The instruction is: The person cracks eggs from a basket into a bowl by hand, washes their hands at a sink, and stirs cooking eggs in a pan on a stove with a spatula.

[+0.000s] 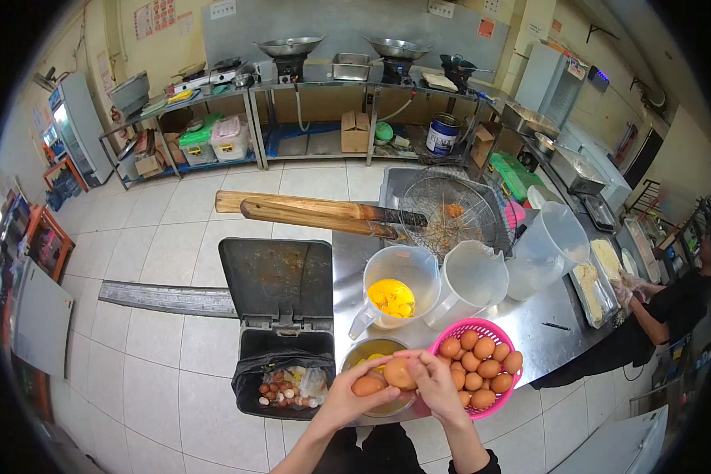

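My left hand (349, 394) is closed around a brown egg (368, 386). Beside it, my right hand (435, 379) grips another brown egg (398, 373), which the left fingertips seem to touch too. Both hands are over a metal bowl (351, 355) with yellow egg yolk (372, 358) inside, partly hidden by the hands. A pink plastic basket (505, 409) full of brown eggs stands to the right of the bowl. Behind the bowl is a clear plastic measuring jug (403, 263) holding several yolks (391, 298).
An open black bin (243, 403) with eggshells stands left of the steel table (533, 332). Two more jugs (474, 278) (548, 249) and wire strainers (450, 207) with wooden handles (296, 207) are farther back. At right, a gloved person (657, 314) works at breading trays (589, 293).
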Motion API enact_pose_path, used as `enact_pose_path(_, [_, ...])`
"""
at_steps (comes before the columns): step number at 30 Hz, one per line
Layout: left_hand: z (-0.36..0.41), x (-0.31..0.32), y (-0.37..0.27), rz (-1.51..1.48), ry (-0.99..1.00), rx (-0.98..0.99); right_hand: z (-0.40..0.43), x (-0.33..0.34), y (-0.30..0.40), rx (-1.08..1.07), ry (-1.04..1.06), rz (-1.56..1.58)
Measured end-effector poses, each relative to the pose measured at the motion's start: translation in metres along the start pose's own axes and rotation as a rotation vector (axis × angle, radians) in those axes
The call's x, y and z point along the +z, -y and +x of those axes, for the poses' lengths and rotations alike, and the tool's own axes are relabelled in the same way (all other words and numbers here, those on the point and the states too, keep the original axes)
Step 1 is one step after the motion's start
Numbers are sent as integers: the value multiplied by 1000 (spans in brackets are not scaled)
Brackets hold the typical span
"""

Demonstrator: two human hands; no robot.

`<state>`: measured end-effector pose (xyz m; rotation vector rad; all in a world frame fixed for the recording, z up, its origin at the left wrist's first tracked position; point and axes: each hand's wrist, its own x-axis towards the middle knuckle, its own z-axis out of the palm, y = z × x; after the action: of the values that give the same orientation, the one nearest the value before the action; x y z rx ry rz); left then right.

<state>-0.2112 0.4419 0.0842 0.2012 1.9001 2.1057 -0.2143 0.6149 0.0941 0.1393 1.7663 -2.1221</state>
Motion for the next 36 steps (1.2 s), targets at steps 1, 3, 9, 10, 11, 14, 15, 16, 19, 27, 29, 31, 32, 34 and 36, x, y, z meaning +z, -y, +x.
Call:
enact_pose_path(1, [1, 0, 4, 0, 0, 1, 0, -1, -1, 0, 0, 0])
enact_pose_path(3, [2, -2, 9, -90, -73, -80, -2, -1, 2, -111, 183, -99])
enact_pose_path(9, [4, -9, 29, 237, -152, 47, 7, -4, -5, -363, 244, -771])
enact_pose_path(10, [6, -9, 35, 237, -151, 44, 11, -3, -11, -360, 243, -769])
enact_pose_path(11, [7, -9, 41, 367, -205, 94, 17, -2, -21, -397, 217, -872])
enact_pose_path(14, [10, -6, 58, 562, -315, 148, 31, 3, -36, -416, 189, -986])
enact_pose_path(15, [11, -4, 63, 626, -372, 155, 34, 3, -39, -401, 186, -1001])
enact_pose_path(16, [12, -3, 67, 625, -367, 155, 38, 2, -44, -399, 183, -1001])
enact_pose_path(19, [15, -1, 78, 606, -437, 196, 42, -2, -54, -525, 143, -1070])
enact_pose_path(27, [13, -11, 70, 829, -464, 447, 36, -22, -19, -537, 357, -1298])
enact_pose_path(29, [7, -9, 63, 830, -465, 478, 32, -19, -19, -613, 311, -1257])
enact_pose_path(31, [-5, -5, 52, 821, -459, 511, 27, -8, -20, -681, 258, -1223])
enact_pose_path(32, [-16, -6, 44, 820, -509, 508, 24, 7, -19, -768, 137, -1172])
enact_pose_path(34, [-45, -8, 26, 804, -620, 415, 10, 28, -10, -862, -13, -1137])
enact_pose_path(36, [-63, -25, 29, 790, -670, 332, 2, 24, 9, -815, -63, -1039])
